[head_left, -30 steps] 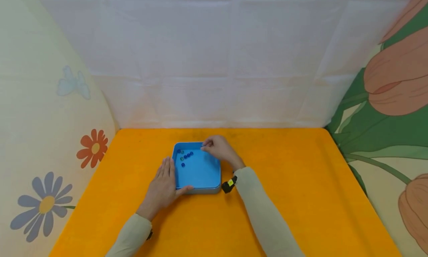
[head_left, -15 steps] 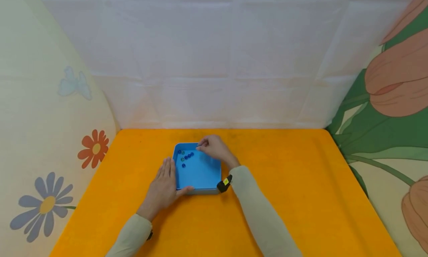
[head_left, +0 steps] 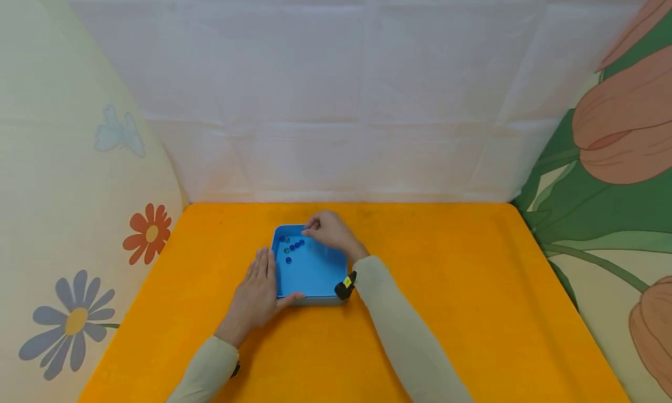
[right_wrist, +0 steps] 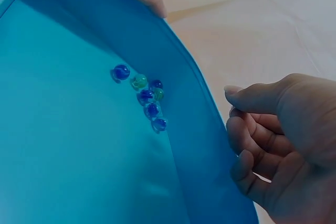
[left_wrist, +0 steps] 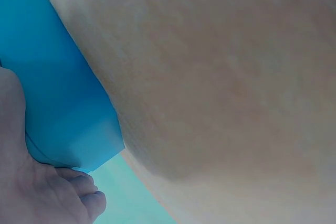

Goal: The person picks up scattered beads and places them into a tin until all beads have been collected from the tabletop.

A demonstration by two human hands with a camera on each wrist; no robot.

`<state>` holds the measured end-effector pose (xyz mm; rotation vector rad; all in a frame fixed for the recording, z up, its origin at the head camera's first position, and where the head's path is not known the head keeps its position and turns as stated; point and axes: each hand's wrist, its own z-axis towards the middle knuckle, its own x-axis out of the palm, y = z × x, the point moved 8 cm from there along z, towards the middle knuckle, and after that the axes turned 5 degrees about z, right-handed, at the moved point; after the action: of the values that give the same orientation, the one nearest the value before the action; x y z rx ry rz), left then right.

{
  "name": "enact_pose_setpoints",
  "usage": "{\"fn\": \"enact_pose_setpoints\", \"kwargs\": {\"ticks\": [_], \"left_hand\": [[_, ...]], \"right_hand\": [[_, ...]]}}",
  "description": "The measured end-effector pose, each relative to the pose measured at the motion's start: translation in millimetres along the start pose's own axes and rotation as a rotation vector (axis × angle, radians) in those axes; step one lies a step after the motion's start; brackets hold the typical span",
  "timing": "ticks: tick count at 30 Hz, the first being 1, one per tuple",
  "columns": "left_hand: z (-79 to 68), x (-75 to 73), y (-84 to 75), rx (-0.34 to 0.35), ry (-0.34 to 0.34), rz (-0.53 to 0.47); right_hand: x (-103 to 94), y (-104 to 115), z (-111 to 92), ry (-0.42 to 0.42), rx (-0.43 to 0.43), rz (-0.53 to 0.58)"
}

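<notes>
A square blue tray point(head_left: 317, 274) with raised walls sits on the orange table. Several small glass marbles point(head_left: 293, 247), blue and green, lie near its far left corner, bunched in the right wrist view. My left hand point(head_left: 255, 295) rests against the tray's left side with straight fingers, its thumb along the front wall. The left wrist view shows that hand point(left_wrist: 42, 187) beside the blue wall. My right hand point(head_left: 332, 231) is at the far rim, thumb and index tips close together. I cannot tell whether a marble is between the right hand's fingertips point(right_wrist: 235, 92).
The orange table point(head_left: 472, 286) reaches to a white cloth backdrop point(head_left: 341, 100) behind the tray. Flower-patterned panels point(head_left: 73, 321) stand at both sides. A black wrist camera point(head_left: 343, 286) on the right wrist overlaps the tray's front right corner in the head view.
My right hand has slid left along the tray's far rim, nearer the marbles. The left hand, tray and marbles stay in place.
</notes>
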<state>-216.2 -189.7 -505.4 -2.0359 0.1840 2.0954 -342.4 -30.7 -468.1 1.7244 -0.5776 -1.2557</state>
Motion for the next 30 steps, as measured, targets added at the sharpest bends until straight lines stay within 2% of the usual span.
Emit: {"fn": "enact_pose_setpoints", "kwargs": {"ticks": [14,23,30], "left_hand": [[0.2,1.3,0.2,0.003,-0.003,-0.009],[-0.5,-1.0,0.4,0.004,-0.012,-0.003],[-0.6,-0.3,-0.5,0.008,-0.004,-0.012]], "right_hand": [[10.3,4,11,-0.001,0.009,-0.058],[15.3,10,14,0.004,-0.06,-0.059],[25.2,12,17,0.024,-0.057,-0.081]]}}
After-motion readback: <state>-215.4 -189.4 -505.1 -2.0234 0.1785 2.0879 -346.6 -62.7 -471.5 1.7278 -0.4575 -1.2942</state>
